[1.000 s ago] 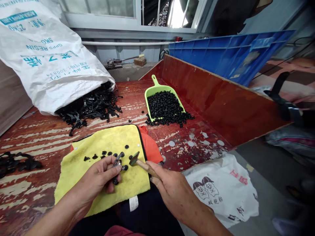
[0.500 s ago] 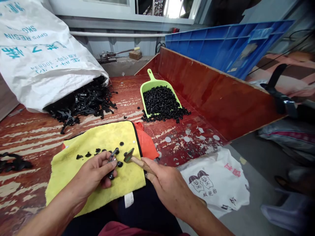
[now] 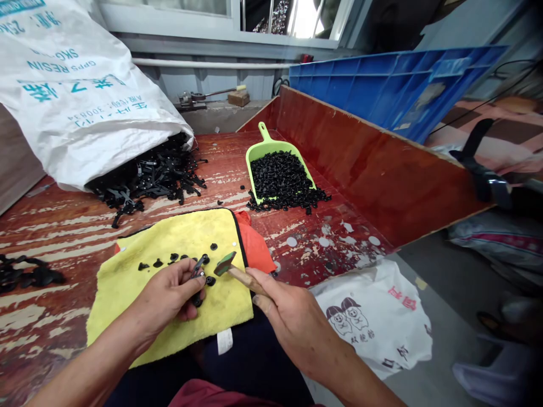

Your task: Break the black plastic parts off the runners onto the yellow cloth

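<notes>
My left hand (image 3: 172, 291) pinches a black plastic arm-like part (image 3: 198, 268) with round ends, above the yellow cloth (image 3: 127, 288). My right hand (image 3: 288, 316) is wrapped round the wooden handle of a small hammer (image 3: 225, 263). The hammer's head hovers over the cloth, just right of the held part. Small round black caps (image 3: 158, 263) lie in a rough row on the cloth; a black cap (image 3: 211, 280) sits between the held part and the hammer. Some caps are hidden behind my left fingers.
A green dustpan (image 3: 263, 147) full of small black pieces lies beyond the cloth. A white sack (image 3: 106, 107) spills black parts (image 3: 156, 175) at the left. A red wooden board (image 3: 373, 164) and a blue crate (image 3: 339, 85) border the right. A white bag (image 3: 373, 316) hangs at the near right.
The whole view has shifted slightly, moving the scene a little to the right. Both hands keep their holds, and the hammer head stays close to the held part.
</notes>
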The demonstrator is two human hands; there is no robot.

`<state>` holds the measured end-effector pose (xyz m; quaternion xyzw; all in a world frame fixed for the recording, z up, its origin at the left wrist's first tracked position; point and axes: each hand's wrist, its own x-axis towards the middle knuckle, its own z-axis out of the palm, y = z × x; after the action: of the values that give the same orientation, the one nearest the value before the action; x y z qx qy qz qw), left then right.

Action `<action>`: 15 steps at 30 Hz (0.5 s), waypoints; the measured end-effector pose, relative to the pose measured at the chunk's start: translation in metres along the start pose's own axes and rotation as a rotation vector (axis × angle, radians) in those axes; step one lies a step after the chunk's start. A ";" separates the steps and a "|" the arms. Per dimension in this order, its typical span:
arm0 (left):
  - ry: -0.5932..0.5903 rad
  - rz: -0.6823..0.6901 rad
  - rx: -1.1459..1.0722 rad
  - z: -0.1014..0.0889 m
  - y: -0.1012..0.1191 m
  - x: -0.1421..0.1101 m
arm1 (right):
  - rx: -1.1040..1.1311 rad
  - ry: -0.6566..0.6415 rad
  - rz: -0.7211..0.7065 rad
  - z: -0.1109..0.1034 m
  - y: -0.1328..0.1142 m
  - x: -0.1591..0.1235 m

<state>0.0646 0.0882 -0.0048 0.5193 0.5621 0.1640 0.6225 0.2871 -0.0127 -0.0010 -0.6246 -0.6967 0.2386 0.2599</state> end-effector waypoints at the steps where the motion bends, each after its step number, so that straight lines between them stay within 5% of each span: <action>1: 0.006 0.007 0.000 0.000 0.000 0.000 | -0.008 0.013 -0.005 -0.001 -0.002 0.000; 10: 0.018 0.048 0.015 0.000 -0.004 0.000 | -0.128 -0.018 -0.057 0.015 0.000 0.002; 15: 0.022 0.056 -0.005 0.001 -0.006 0.001 | -0.150 0.076 -0.064 0.014 -0.002 0.001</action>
<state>0.0631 0.0861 -0.0103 0.5317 0.5536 0.1883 0.6127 0.2763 -0.0115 -0.0107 -0.6282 -0.7220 0.1534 0.2459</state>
